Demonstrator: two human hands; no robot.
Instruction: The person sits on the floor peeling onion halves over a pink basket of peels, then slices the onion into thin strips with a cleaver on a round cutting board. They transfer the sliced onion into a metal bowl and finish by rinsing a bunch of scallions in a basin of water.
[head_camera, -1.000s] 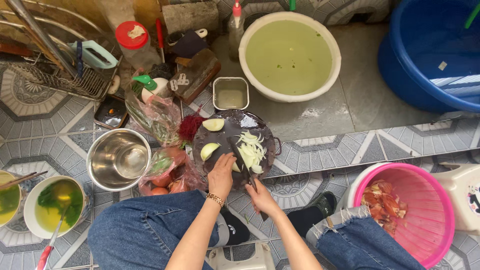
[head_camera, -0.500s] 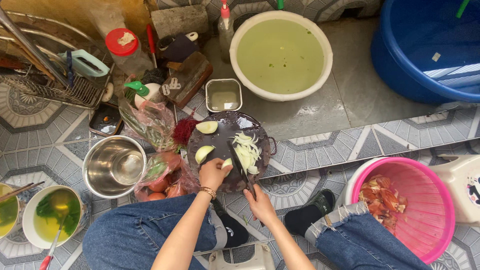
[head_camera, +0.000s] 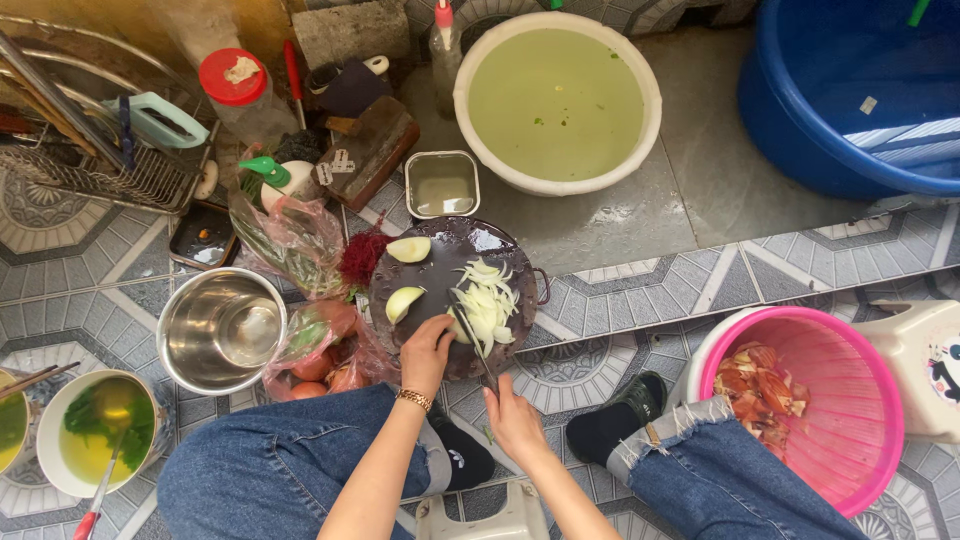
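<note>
- Left hand: steadies an onion piece on the round dark cutting board.
- Right hand: grips the knife, mid-slice.
- Sliced onion pile: beside the blade; two onion halves wait uncut.

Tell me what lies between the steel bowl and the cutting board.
In the head view, plastic bags of vegetables lie between the steel bowl and the cutting board.

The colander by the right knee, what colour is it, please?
Pink colander, head view.

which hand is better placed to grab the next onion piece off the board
Left, probably. The left hand already rests on the round dark board beside the nearest onion piece, while the right hand is gripping the knife.
</note>
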